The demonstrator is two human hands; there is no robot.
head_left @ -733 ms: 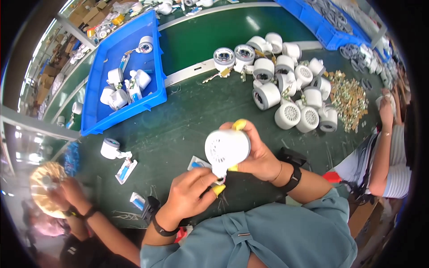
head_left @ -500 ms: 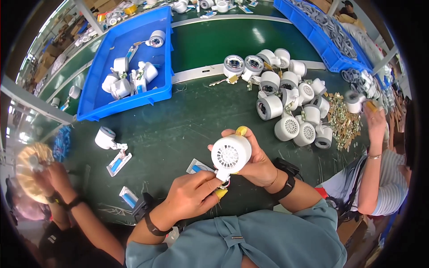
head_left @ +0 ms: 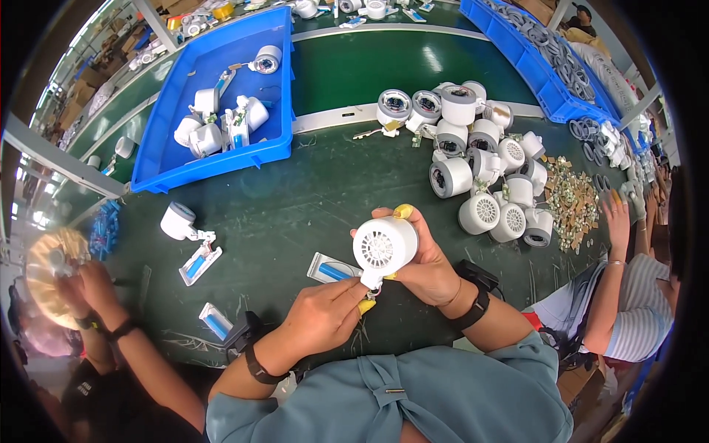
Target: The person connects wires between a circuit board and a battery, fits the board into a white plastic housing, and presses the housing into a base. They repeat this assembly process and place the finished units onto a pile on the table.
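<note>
A white round fan head (head_left: 384,247) with a slotted grille is held up in front of me, its short neck pointing down toward me. My right hand (head_left: 427,272) wraps round its right side, yellow tape on a fingertip. At the neck, my left hand (head_left: 325,310) pinches with thumb and fingers, also with yellow tape on one tip; small wires show there. What exactly lies between those fingers is hidden. Just beyond my left hand lies a white handle shell (head_left: 319,266) with a blue battery cell (head_left: 336,271).
To the left lie a fan head joined to a handle (head_left: 193,244) and another handle shell (head_left: 215,321). A blue tray (head_left: 214,173) holds several fan heads. Many more are piled at right (head_left: 484,159), beside small circuit boards (head_left: 572,203). Co-workers' hands (head_left: 617,221) are at both sides.
My left fingers have shifted slightly at the neck, and the handle shell beyond them shows more. At right, a fan head near a co-worker's hand is gone; one now stands atop the pile.
</note>
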